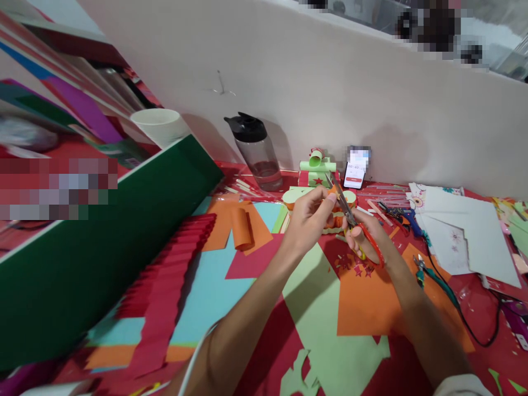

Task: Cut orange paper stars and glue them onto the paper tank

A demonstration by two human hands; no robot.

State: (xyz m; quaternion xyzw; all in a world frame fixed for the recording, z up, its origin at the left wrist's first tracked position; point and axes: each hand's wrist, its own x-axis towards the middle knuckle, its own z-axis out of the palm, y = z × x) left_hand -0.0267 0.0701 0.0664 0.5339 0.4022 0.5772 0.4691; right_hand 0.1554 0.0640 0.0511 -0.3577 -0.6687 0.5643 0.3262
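My left hand pinches a small piece of orange paper between thumb and fingers. In my right hand are scissors with red and yellow handles, their blades pointing up and to the left. The blades are slightly apart and lie at the orange piece. Below my hands, several small red paper stars rest on green and orange sheets. A small green and red paper model with a star on its front stands just behind. Part of another green and orange paper construction is hidden by my left hand.
A dark green board leans along the left, near pleated red paper. At the back stand a water bottle and a phone. Pliers and white card pieces lie to the right.
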